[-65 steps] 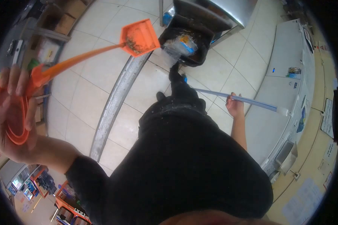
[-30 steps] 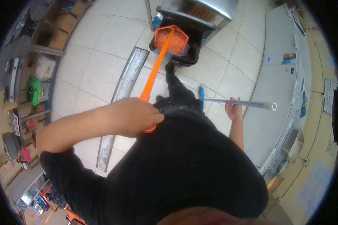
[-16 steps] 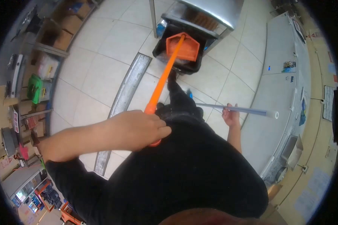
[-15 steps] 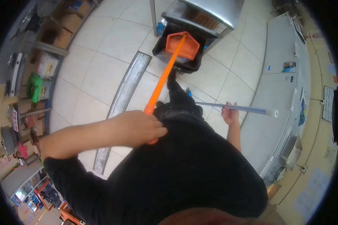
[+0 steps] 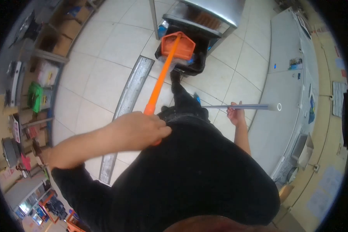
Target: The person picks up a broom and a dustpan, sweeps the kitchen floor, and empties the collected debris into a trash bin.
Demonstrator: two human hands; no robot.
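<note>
Overhead, an orange dustpan point(image 5: 177, 45) tips into a black bin point(image 5: 193, 66) at the top centre of the frame.

Its long orange handle point(image 5: 158, 85) runs down to the left hand point(image 5: 137, 129), clenched round its end — the right hand point(image 5: 236, 115), centre right, grips a grey broom pole point(image 5: 239, 106) lying level above the tiled floor point(image 5: 104, 77).

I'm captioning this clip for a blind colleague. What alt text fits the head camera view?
Seen from above, the left hand holds an orange long-handled dustpan tipped over a black bin beside a metal cabinet. The right hand holds a grey broom handle level above the tiled floor.
</note>
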